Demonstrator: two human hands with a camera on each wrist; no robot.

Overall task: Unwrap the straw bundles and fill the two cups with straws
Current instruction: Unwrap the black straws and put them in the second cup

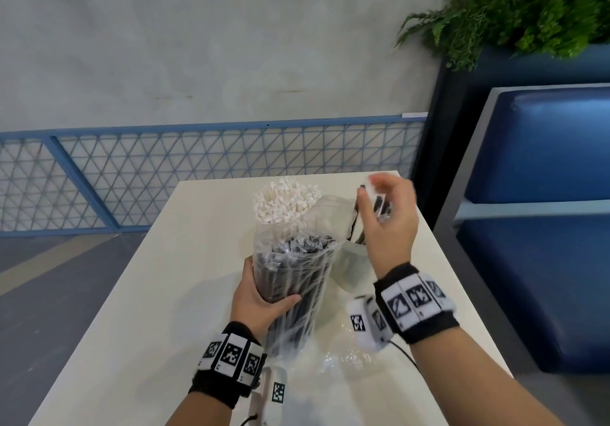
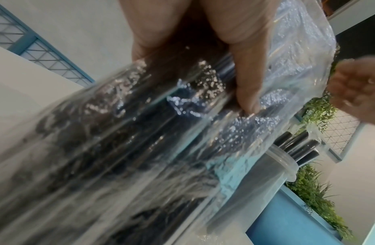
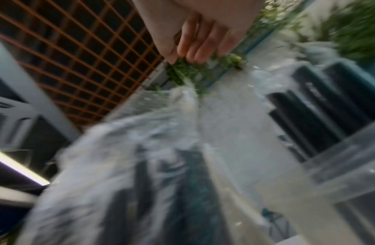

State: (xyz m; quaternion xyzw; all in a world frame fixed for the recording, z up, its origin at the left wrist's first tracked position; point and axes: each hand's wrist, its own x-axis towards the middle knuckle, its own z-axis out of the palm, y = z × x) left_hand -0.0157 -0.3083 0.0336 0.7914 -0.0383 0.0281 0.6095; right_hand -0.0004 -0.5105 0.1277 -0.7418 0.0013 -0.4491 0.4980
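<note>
On the white table (image 1: 185, 293) my left hand (image 1: 264, 296) grips an upright bundle of black straws (image 1: 293, 277) in clear wrap, torn open at the top. My thumb (image 2: 245, 74) presses on the bundle's wrap (image 2: 140, 132). My right hand (image 1: 386, 214) hovers with relaxed fingers, holding nothing, over a clear cup (image 1: 351, 260) with a few black straws (image 1: 379, 207) in it. The same cup (image 2: 266, 174) and straws (image 2: 301, 145) appear beside the bundle. The blurred right wrist view shows the fingers (image 3: 199, 41), the bundle (image 3: 161, 182) and the cup (image 3: 339, 165). White straws (image 1: 287, 204) stand packed behind the bundle, hiding their cup.
Crumpled clear wrap (image 1: 340, 356) lies on the table between my wrists. A blue padded bench (image 1: 544, 227) stands close on the right, with a green plant (image 1: 528, 12) above it. A blue mesh railing (image 1: 198, 178) runs behind the table's far edge.
</note>
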